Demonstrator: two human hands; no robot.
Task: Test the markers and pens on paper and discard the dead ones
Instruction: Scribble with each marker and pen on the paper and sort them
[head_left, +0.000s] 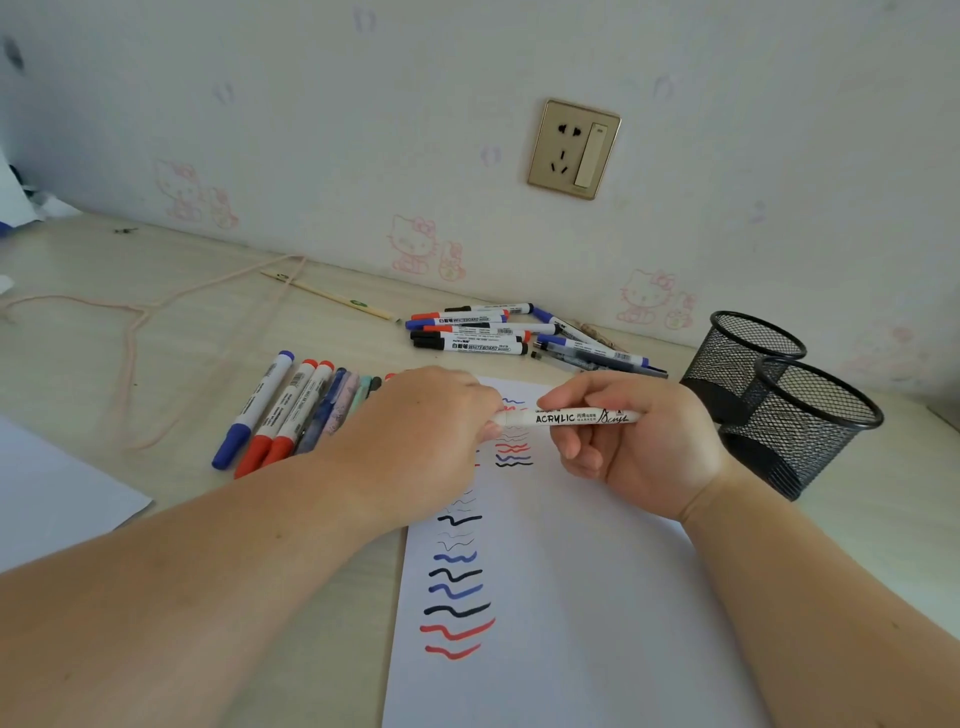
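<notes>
While two mesh cups (789, 405) right of the paper (561, 597) show nothing inside, your right hand (639, 447) grips the acrylic marker (576, 417); your left hand (421, 431) pinches its end.

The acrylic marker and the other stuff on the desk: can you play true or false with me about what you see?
1. The right hand holds a white acrylic marker over the paper. True.
2. The left hand lies flat on the desk, away from the marker. False: its fingers pinch the marker's left end.
3. The paper has wavy test lines in black, blue and red. True.
4. The two black mesh pen cups stand left of the paper. False: they stand to its right, near the wall.
5. A pile of whiteboard markers lies beyond the paper, by the wall. True.
6. The row of pens left of the paper stands upright. False: they lie flat, side by side.
</notes>
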